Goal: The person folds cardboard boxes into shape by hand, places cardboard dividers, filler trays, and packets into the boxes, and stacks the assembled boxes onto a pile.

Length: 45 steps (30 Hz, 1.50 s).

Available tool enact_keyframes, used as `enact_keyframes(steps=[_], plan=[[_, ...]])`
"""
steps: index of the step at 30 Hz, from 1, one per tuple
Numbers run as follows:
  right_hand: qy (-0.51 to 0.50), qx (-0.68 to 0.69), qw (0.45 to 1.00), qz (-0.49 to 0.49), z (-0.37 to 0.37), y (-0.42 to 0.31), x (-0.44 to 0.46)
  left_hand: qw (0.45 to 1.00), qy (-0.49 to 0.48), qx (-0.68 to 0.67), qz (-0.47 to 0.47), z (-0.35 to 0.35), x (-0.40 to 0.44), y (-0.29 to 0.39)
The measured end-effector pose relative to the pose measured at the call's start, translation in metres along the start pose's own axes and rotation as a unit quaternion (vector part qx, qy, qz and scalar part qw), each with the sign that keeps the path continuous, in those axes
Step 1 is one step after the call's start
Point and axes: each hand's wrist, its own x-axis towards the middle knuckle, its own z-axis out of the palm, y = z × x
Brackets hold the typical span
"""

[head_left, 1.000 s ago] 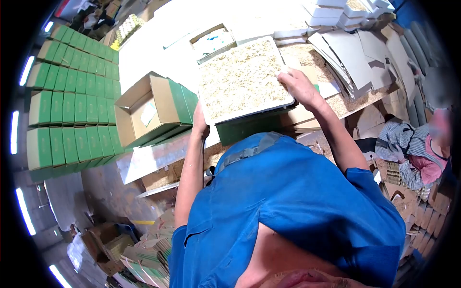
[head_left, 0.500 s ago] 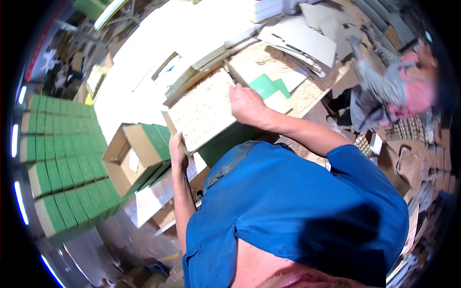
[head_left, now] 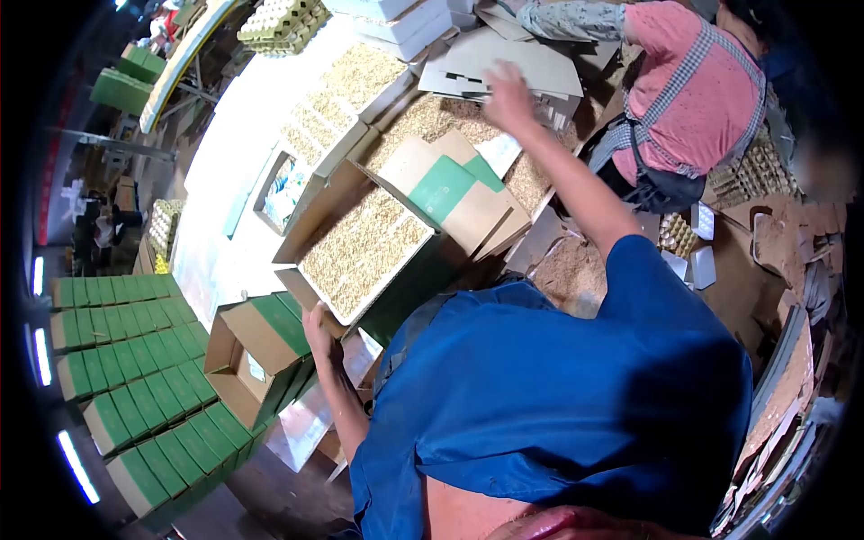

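A green and brown cardboard box (head_left: 396, 308) stands in front of me. Inside it sits a white-rimmed tray filled with pale shavings (head_left: 364, 252). My left hand (head_left: 320, 335) grips the box at its near left corner, with part of the fingers hidden. Stretched out to the far right, my right hand (head_left: 509, 97) is open, its fingers apart over a stack of grey-white cardboard sheets (head_left: 531, 65). Whether it touches them I cannot tell. Flat green and brown cardboard pieces (head_left: 450, 191) lie between the box and that hand.
An open cardboard box (head_left: 241, 346) stands at left, beside rows of green boxes (head_left: 144, 378). Shavings-filled white trays (head_left: 360, 76) and egg trays (head_left: 281, 25) are at the back. A co-worker in a pink top (head_left: 693, 90) bends at right, near more egg trays (head_left: 751, 171).
My right hand has left the box's shavings tray and reached out to the cardboard sheets, opening. My left hand stays at the box corner. The view has shifted; the co-worker appears higher.
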Motion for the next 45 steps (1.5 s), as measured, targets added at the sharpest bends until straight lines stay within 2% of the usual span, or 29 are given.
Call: enact_keyframes(steps=[1, 3, 5, 6, 7, 9, 11, 12, 15, 17, 18, 20, 21, 23, 25, 29, 31, 33, 35, 37, 38, 39, 40, 41, 42, 43, 44, 45], plan=[[-0.012, -0.05, 0.997, 0.053, 0.014, 0.024, 0.011, 1.0, 0.0, 0.001, 0.002, -0.001, -0.001, 0.001], [-0.007, -0.02, 0.998, 0.062, 0.03, 0.068, 0.027, 1.0, 0.013, 0.02, -0.02, 0.002, -0.003, 0.005], [-0.078, -0.008, 0.99, 0.119, 0.038, 0.091, 0.037, 1.0, 0.011, 0.026, -0.014, 0.005, -0.004, 0.009], [-0.062, 0.003, 0.99, 0.127, 0.039, 0.093, 0.042, 0.999, 0.01, 0.029, -0.009, 0.006, -0.006, 0.01], [-0.065, 0.005, 0.99, 0.128, 0.032, 0.091, 0.043, 0.999, 0.009, 0.033, -0.005, 0.006, -0.007, 0.011], [-0.127, -0.015, 0.99, 0.054, 0.013, 0.081, 0.05, 0.999, 0.031, 0.042, -0.005, 0.006, -0.007, 0.009], [-0.148, -0.035, 0.988, 0.037, 0.004, 0.071, 0.043, 0.999, -0.003, 0.036, -0.007, 0.007, -0.006, 0.012], [-0.121, -0.013, 0.992, 0.016, 0.011, 0.072, 0.039, 0.998, 0.037, 0.044, -0.018, 0.016, -0.012, 0.019], [-0.068, 0.021, 0.997, -0.033, 0.024, 0.071, 0.033, 0.998, 0.038, 0.053, -0.018, 0.013, -0.012, 0.018], [0.051, 0.021, 0.992, -0.116, 0.03, 0.069, 0.034, 0.998, 0.038, 0.047, -0.005, 0.011, -0.006, 0.014], [0.05, 0.023, 0.991, -0.121, 0.026, 0.065, 0.036, 0.998, 0.039, 0.04, 0.005, 0.013, -0.007, 0.014], [0.201, 0.048, 0.968, -0.142, 0.019, 0.057, 0.046, 0.998, 0.059, 0.038, -0.006, 0.015, -0.011, 0.013], [0.196, 0.055, 0.967, -0.151, 0.011, 0.05, 0.052, 0.996, 0.074, 0.04, -0.012, 0.016, -0.013, 0.016], [0.273, 0.066, 0.943, -0.176, -0.01, 0.042, 0.063, 0.997, 0.068, 0.02, -0.015, 0.02, -0.015, 0.02], [0.264, 0.089, 0.945, -0.173, -0.026, 0.029, 0.069, 0.999, 0.046, 0.005, -0.006, 0.02, -0.013, 0.02], [0.285, 0.176, 0.911, -0.239, -0.056, -0.011, 0.069, 0.999, 0.046, -0.004, -0.008, 0.013, -0.011, 0.014], [0.294, 0.295, 0.872, -0.257, -0.089, -0.051, 0.057, 0.996, 0.075, 0.015, -0.043, 0.004, -0.005, 0.003], [0.331, 0.274, 0.85, -0.306, -0.132, -0.088, 0.045, 0.999, -0.003, 0.047, 0.014, 0.005, -0.006, 0.009], [0.238, 0.382, 0.844, -0.292, -0.2, -0.137, 0.008, 0.999, 0.005, -0.028, -0.024, 0.006, -0.003, 0.004], [0.208, 0.485, 0.777, -0.344, -0.213, -0.171, -0.001, 1.0, -0.01, -0.019, 0.023, 0.007, -0.002, 0.003], [0.296, 0.415, 0.768, -0.388, -0.222, -0.193, -0.013, 1.0, -0.009, -0.01, 0.014, 0.008, -0.004, 0.007], [0.251, 0.382, 0.742, -0.49, -0.2, -0.19, -0.007, 0.999, -0.022, -0.018, 0.026, 0.002, 0.003, -0.003], [0.202, 0.358, 0.761, -0.501, -0.21, -0.205, -0.038, 0.999, -0.024, -0.023, 0.025, 0.004, 0.001, 0.001], [0.173, 0.335, 0.752, -0.54, -0.2, -0.219, -0.06, 0.999, -0.026, -0.028, 0.023, 0.007, -0.002, 0.005], [0.188, 0.324, 0.735, -0.565, -0.192, -0.234, -0.087, 1.0, -0.016, -0.002, 0.016, 0.009, -0.005, 0.009], [0.127, 0.33, 0.723, -0.593, -0.185, -0.243, -0.111, 1.0, -0.01, 0.014, 0.019, 0.011, -0.011, 0.014], [0.11, 0.345, 0.704, -0.611, -0.173, -0.253, -0.129, 0.999, -0.003, 0.03, 0.022, 0.014, -0.017, 0.019], [0.051, 0.329, 0.713, -0.617, -0.161, -0.26, -0.147, 1.0, 0.007, -0.008, -0.004, 0.021, -0.027, 0.028]])
